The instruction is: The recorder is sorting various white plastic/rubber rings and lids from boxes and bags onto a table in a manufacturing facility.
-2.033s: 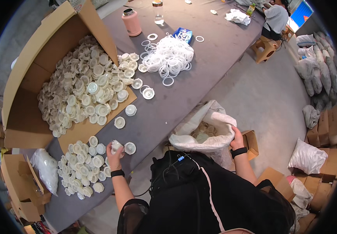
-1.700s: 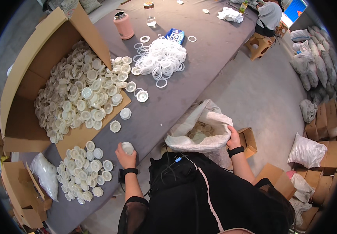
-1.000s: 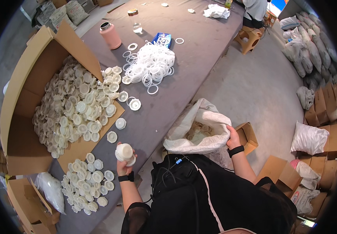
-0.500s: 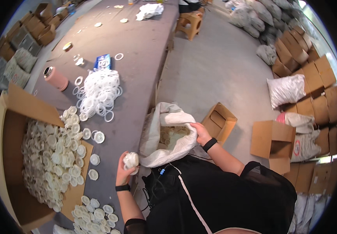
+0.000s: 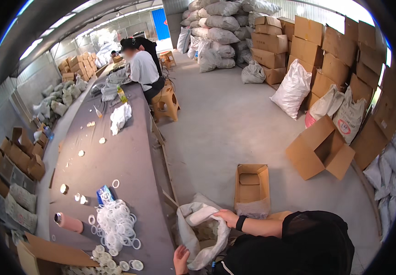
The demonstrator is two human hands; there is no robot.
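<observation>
Left hand point(image 5: 181, 258) has left the table's point(image 5: 129, 160) near edge for the white sack point(image 5: 202, 229); both hands grip its rim, right hand point(image 5: 227, 217) should hold the mouth wide.

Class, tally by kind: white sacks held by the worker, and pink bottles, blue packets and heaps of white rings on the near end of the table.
White sack: 1
Pink bottle: 1
Blue packet: 1
Heap of white rings: 1
Total: 4

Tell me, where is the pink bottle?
In the head view, the pink bottle lies low on the left of the long table, beside the heap of white rings.
</observation>
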